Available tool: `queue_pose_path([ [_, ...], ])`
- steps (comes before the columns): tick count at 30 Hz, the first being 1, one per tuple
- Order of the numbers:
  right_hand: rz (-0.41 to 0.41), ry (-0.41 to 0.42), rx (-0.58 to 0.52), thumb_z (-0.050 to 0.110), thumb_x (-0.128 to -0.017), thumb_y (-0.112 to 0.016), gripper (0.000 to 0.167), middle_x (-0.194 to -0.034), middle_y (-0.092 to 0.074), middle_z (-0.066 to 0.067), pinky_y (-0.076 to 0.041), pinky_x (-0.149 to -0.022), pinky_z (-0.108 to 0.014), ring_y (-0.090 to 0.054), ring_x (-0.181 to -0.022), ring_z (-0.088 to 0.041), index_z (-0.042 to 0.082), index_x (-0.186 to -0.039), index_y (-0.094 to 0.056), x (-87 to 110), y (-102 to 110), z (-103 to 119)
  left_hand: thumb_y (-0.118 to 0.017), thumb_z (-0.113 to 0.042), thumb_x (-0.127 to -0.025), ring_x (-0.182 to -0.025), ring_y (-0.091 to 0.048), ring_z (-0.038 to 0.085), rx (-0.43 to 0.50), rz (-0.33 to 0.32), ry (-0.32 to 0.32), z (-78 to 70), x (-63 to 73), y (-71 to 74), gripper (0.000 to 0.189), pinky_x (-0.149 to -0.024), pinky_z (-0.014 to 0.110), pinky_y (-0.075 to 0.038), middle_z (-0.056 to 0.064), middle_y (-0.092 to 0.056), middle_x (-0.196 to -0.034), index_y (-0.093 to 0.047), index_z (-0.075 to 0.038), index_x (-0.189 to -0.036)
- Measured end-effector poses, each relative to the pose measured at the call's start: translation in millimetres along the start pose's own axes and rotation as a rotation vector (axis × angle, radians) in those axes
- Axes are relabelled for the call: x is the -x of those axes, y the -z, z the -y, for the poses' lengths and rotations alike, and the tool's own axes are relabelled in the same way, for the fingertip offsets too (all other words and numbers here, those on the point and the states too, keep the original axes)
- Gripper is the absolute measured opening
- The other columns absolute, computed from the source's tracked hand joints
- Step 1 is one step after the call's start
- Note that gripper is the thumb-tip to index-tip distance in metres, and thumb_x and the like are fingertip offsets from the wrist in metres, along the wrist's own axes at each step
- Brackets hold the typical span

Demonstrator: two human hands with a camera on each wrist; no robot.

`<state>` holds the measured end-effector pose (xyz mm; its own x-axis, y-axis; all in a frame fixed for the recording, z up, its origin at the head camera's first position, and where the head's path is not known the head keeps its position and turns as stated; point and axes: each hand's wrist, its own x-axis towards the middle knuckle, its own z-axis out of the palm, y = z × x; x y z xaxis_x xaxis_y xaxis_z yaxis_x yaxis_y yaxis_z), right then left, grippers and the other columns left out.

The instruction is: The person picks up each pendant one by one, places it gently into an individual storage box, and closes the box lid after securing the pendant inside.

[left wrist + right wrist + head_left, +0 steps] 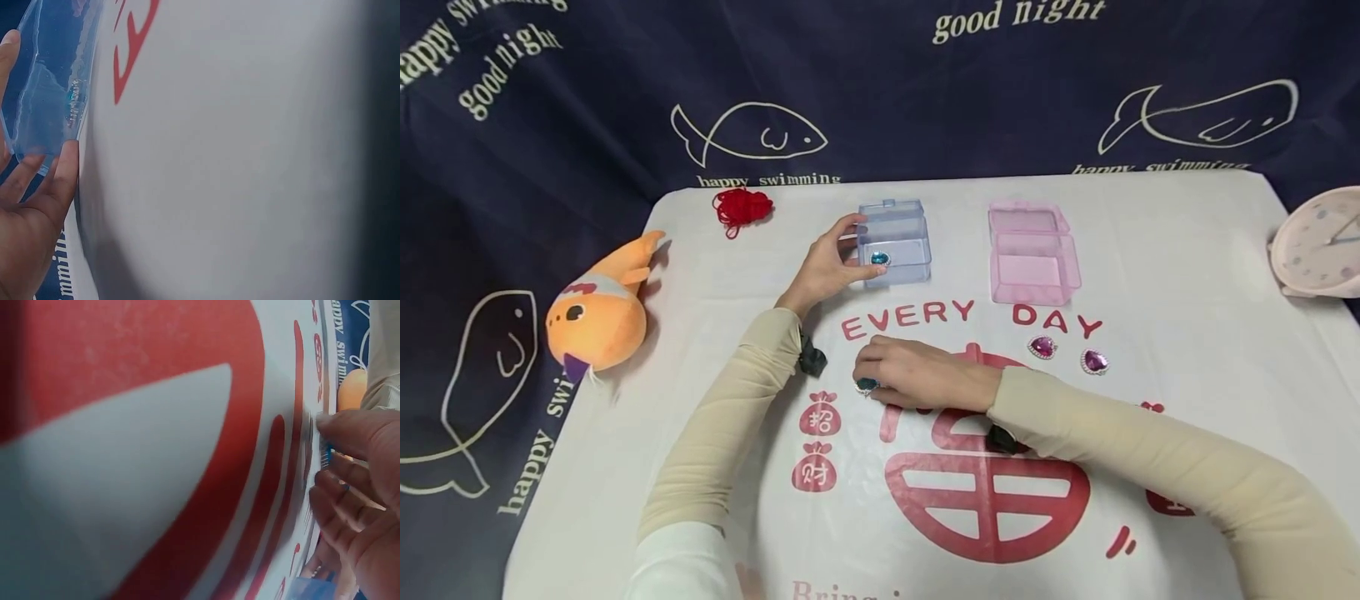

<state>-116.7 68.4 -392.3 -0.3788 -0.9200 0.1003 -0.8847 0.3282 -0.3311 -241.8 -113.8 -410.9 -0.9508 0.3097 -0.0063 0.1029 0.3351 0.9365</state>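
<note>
My left hand grips the left side of a clear blue plastic box, thumb at its front and fingers behind. The box stands with its lid raised, and a blue gem with a silvery rim lies inside. In the left wrist view the fingers press against the box wall. Lower down, over the table's printed middle, my right hand holds a second blue gem between thumb and fingers. The right wrist view shows that gem partly hidden by the fingers.
A clear pink box with its lid up stands right of the blue one. Two pink heart gems lie in front of it. Red yarn, an orange plush toy and a pale clock sit around the white table's edges.
</note>
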Motion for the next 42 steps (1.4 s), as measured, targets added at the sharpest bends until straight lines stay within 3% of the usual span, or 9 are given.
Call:
queue_pose_path([
  [12, -0.253, -0.027, -0.047, 0.011, -0.085, -0.072, 0.019, -0.103, -0.068, -0.006, -0.052, -0.092, -0.033, -0.06, -0.1, -0.02, 0.004, -0.103, -0.069, 1.9, 47, -18, -0.086, -0.011, -0.072, -0.127, -0.052, 0.028, -0.021, -0.009, -0.005, 0.1, -0.3, 8.1, 0.083, -0.102, 0.038, -0.049, 0.014, -0.049, -0.139, -0.041, -0.013, -0.142],
  [18, -0.303, -0.126, -0.094, 0.008, -0.083, -0.073, 0.025, -0.107, -0.068, -0.011, -0.054, -0.087, -0.037, -0.063, -0.099, -0.024, -0.001, -0.106, -0.068, -1.8, 68, -38, -0.083, -0.006, -0.073, -0.127, -0.052, 0.031, -0.004, 0.006, -0.034, 2.1, -0.9, 10.1, 0.082, -0.103, 0.039, -0.049, 0.015, -0.049, -0.139, -0.04, -0.01, -0.142],
  [22, -0.314, -0.204, -0.102, 0.007, -0.085, -0.071, 0.024, -0.108, -0.068, -0.013, -0.056, -0.082, -0.039, -0.064, -0.096, -0.026, -0.001, -0.107, -0.068, -7.2, 77, -54, -0.082, -0.001, -0.073, -0.127, -0.052, 0.032, 0.014, 0.0, -0.04, 3.5, -0.5, 9.9, 0.081, -0.103, 0.039, -0.048, 0.016, -0.049, -0.139, -0.04, -0.009, -0.142],
  [27, -0.316, -0.292, -0.096, 0.006, -0.084, -0.071, 0.025, -0.108, -0.068, -0.014, -0.056, -0.078, -0.039, -0.065, -0.094, -0.027, 0.0, -0.109, -0.068, -13.8, 84, -72, -0.084, -0.009, -0.074, -0.127, -0.052, 0.029, 0.01, 0.005, -0.029, 4.2, -0.3, 5.3, 0.083, -0.104, 0.038, -0.047, 0.014, -0.048, -0.14, -0.039, -0.011, -0.144],
  [33, -0.294, -0.321, -0.054, 0.007, -0.084, -0.072, 0.026, -0.108, -0.069, -0.016, -0.055, -0.077, -0.039, -0.065, -0.091, -0.029, -0.002, -0.108, -0.068, -19.6, 88, -92, -0.085, -0.01, -0.073, -0.126, -0.053, 0.028, 0.012, 0.003, -0.025, 3.0, -0.8, 1.8, 0.083, -0.103, 0.038, -0.048, 0.013, -0.049, -0.139, -0.039, -0.011, -0.143],
  [42, -0.127, -0.307, 0.078, 0.012, -0.086, -0.073, 0.028, -0.108, -0.068, -0.018, -0.054, -0.087, -0.041, -0.064, -0.098, -0.028, -0.004, -0.107, -0.068, -28.9, 87, -120, -0.085, -0.013, -0.073, -0.13, -0.05, 0.028, 0.022, 0.017, 0.013, 2.4, -1.5, 1.7, 0.087, -0.106, 0.038, -0.046, 0.013, -0.046, -0.143, -0.037, -0.013, -0.146],
])
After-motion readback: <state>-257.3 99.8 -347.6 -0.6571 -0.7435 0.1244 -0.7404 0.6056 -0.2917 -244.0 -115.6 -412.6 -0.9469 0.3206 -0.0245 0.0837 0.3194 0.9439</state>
